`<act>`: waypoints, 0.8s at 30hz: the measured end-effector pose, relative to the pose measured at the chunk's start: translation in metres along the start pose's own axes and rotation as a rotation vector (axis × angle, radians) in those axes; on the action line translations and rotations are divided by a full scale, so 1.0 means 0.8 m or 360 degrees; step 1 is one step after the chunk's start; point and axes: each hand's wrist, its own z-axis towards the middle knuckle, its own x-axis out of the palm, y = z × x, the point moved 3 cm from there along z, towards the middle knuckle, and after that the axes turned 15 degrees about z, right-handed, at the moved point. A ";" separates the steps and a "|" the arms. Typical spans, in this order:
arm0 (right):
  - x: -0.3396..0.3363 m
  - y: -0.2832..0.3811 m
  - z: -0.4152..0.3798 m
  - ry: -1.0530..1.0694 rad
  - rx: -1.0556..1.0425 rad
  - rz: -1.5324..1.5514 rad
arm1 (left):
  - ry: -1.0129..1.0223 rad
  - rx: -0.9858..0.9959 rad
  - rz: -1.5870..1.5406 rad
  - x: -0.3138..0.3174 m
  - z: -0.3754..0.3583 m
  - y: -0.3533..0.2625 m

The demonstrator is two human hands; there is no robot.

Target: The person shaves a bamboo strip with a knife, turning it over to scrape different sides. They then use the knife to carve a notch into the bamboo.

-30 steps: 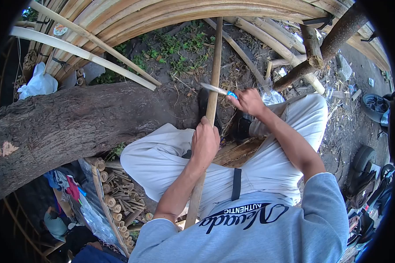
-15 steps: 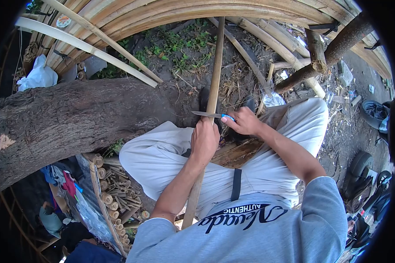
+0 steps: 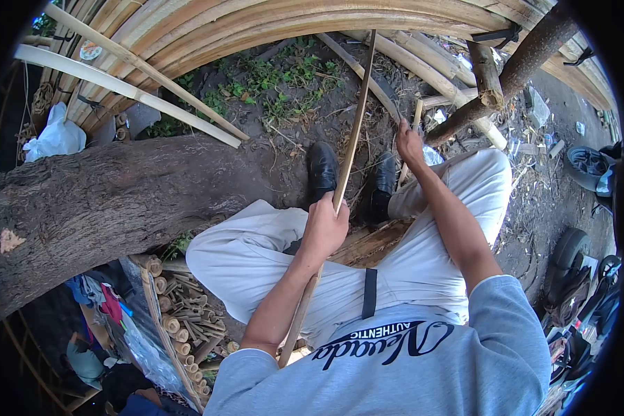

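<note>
My left hand (image 3: 326, 225) is wrapped round a long, narrow bamboo strip (image 3: 358, 125). The strip runs from under my left forearm, up between my shoes, to the stack at the top. Reaching forward past my right knee, my right hand (image 3: 410, 143) is off this strip, to its right. Its fingers look closed, their tips over the end of another strip (image 3: 357, 68) lying on the ground. The blue-handled knife seen earlier does not show clearly now, and what the right hand holds cannot be made out.
A thick tree trunk (image 3: 118, 201) lies left of my legs. Bent bamboo slats (image 3: 312, 35) arch across the top. Dark branches (image 3: 513, 76) stick out at upper right. Cut bamboo pieces (image 3: 187, 305) are piled at lower left, near another person (image 3: 83, 360). A helmet (image 3: 586, 168) lies far right.
My right hand has moved forward and right, away from the strip where it had the knife across it. My left hand still grips the strip, whose far end has swung right.
</note>
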 end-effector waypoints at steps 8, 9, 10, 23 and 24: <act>-0.001 0.123 -0.110 0.0405 -0.0636 0.0420 | 0.0557 -0.0183 -0.0851 0.013 0.018 0.030; -0.004 0.132 -0.126 0.0408 -0.0638 0.0423 | 0.0553 -0.0185 -0.0849 0.010 0.022 0.032; -0.007 0.144 -0.146 0.0581 -0.0687 0.0334 | 0.0611 -0.0225 -0.0974 0.010 0.024 0.034; -0.020 0.151 -0.212 0.1194 -0.1474 -0.0182 | 0.0700 -0.0216 -0.1103 0.005 0.035 0.043; -0.021 0.150 -0.205 0.1165 -0.1617 -0.0252 | 0.0699 -0.0226 -0.1135 0.005 0.032 0.041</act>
